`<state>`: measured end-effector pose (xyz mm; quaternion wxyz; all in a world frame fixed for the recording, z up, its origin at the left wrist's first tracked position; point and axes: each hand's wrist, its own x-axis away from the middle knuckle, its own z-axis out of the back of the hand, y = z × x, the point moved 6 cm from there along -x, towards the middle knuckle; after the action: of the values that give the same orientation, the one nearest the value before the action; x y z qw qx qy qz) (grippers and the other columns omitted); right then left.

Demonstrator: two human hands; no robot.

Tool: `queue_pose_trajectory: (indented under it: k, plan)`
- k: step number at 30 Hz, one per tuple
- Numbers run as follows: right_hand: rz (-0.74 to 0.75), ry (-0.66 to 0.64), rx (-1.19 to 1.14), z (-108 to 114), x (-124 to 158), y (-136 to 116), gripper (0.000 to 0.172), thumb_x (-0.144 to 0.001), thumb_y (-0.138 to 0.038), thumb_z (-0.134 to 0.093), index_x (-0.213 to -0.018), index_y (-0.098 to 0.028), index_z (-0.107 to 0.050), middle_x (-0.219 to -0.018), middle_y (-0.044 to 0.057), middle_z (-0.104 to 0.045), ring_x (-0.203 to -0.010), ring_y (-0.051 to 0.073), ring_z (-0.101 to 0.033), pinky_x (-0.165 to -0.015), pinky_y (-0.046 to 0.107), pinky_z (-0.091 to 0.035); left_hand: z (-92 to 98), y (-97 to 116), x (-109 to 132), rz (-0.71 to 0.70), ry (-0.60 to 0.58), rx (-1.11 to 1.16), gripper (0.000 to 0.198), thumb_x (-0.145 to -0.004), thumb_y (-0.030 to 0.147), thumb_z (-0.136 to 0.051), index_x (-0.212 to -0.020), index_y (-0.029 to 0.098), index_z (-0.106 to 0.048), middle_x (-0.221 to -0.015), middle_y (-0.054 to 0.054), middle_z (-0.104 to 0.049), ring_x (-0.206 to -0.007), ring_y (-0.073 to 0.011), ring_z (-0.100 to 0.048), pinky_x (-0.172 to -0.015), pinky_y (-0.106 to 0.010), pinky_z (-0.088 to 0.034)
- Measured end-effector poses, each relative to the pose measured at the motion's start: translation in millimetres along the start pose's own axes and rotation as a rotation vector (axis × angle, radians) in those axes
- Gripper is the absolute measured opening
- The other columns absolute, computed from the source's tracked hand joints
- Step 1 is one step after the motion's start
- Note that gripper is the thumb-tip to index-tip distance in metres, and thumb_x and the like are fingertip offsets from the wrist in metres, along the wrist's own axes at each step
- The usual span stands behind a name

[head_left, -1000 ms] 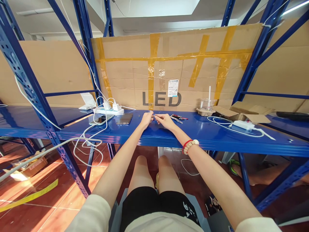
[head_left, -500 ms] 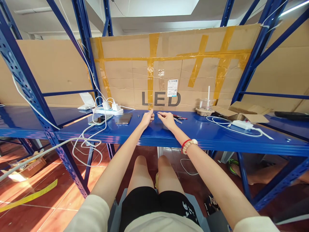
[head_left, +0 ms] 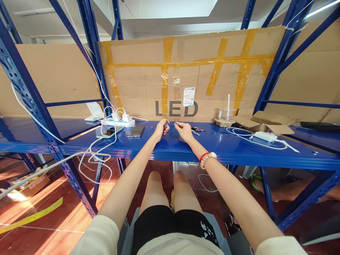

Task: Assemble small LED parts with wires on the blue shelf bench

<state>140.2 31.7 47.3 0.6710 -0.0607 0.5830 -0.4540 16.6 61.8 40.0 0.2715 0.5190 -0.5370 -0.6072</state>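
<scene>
Above the blue shelf top [head_left: 212,141] both my hands are close together, a small gap between them. My left hand [head_left: 160,130] is closed round a slim dark reddish piece [head_left: 165,125] that sticks up from the fingers; its kind is too small to tell. Pinched at the fingertips of my right hand [head_left: 183,131] is a thin piece with a blue end [head_left: 174,123], mostly hidden by the fingers. Just right of that hand lie several red and dark pens [head_left: 198,128] with silvery slim parts [head_left: 196,133]. A tiny metallic piece [head_left: 152,128] stands left of my left hand.
On the left are two phones [head_left: 135,131] [head_left: 110,132], a white power strip [head_left: 119,122] and looping white cables [head_left: 91,152]. To the right stand a clear cup with a straw [head_left: 225,114], an opened cardboard box [head_left: 273,124] and a white adapter [head_left: 265,136]. A cardboard wall [head_left: 143,85] closes the back.
My left hand has turned and its fingers have curled in, so the dark reddish piece now shows. My right hand stays nearly in place, its pinch unchanged.
</scene>
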Motion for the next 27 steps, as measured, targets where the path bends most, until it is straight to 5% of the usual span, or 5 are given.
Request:
queue_pose_trajectory:
  k: [14,27]
  plan:
    - [0.019,0.008,0.017,-1.1,-2.0,1.2,0.03,-0.077,-0.03,-0.05,-0.09,-0.012,-0.071,-0.066,0.004,-0.066,-0.057,0.016,-0.055,-0.061,0.028,-0.044,-3.6,-6.4,-0.6,0.103,-0.043,0.051,0.019,-0.078,0.03,-0.041,-0.069,0.015,-0.048,-0.043,0.006,-0.032,-0.034,-0.005,-0.027,-0.035,-0.017,-0.02]
    - [0.044,0.032,-0.015,-1.4,-3.1,2.7,0.031,-0.078,-0.032,-0.05,-0.091,-0.013,-0.07,-0.065,0.003,-0.065,-0.057,0.015,-0.054,-0.059,0.028,-0.043,0.4,-8.5,-3.0,0.099,0.01,0.108,0.018,-0.077,0.023,-0.032,-0.06,0.018,-0.032,-0.042,0.006,-0.029,-0.033,-0.005,-0.024,-0.034,-0.016,-0.018]
